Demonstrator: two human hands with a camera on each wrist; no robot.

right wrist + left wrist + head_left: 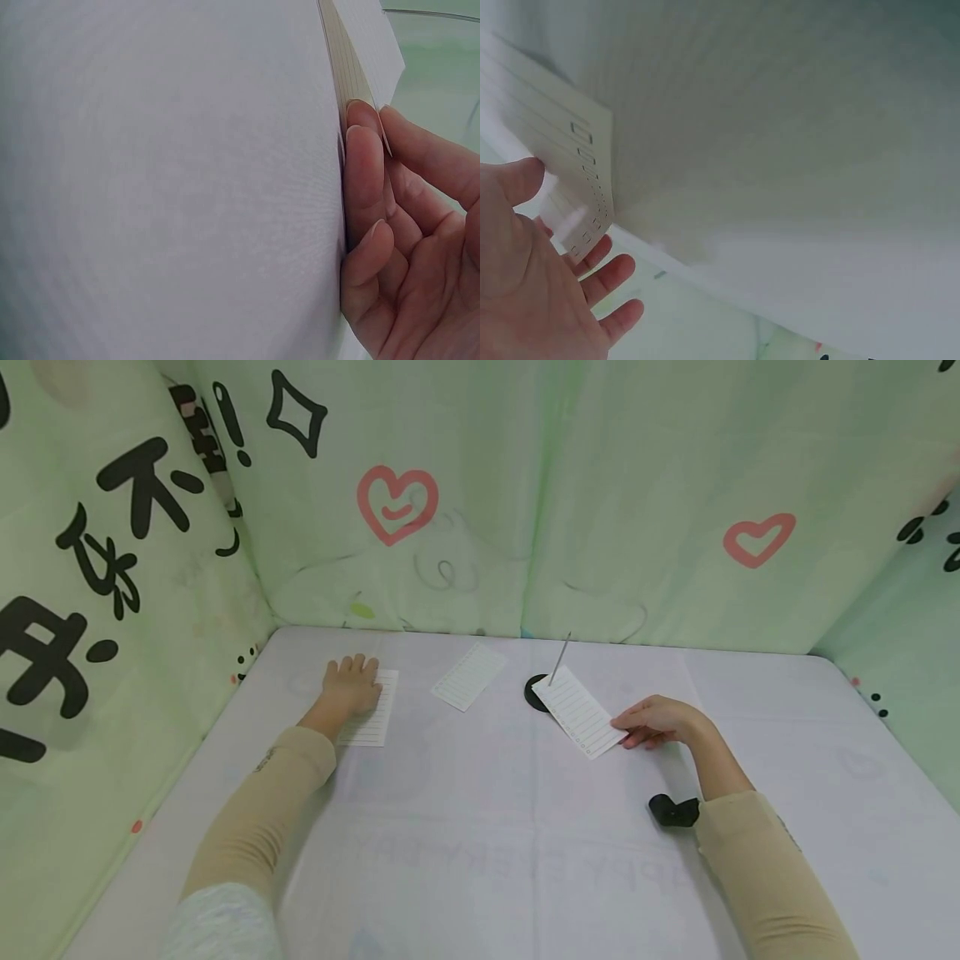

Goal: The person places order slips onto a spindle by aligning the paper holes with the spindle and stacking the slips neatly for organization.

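Observation:
At the right, my right hand [656, 722] pinches the lower corner of a white lined card [581, 714] between thumb and fingers. The card slants over the round black base [534, 695] of a paper spike, hiding much of it. The thin metal needle [561, 656] rises above the card and meets its face near the far corner. My left hand [352, 683] rests with extended fingers over another lined card [381, 714] on the left. In the left wrist view, a row of small boxes shows along that card [585, 161], beside the thumb.
A third lined card [468, 677] lies tilted on the white-covered table [450, 827] between the hands. Beside the right cuff is a small black object [673, 811]. Green patterned curtains [480, 527] stand around the table's back and sides.

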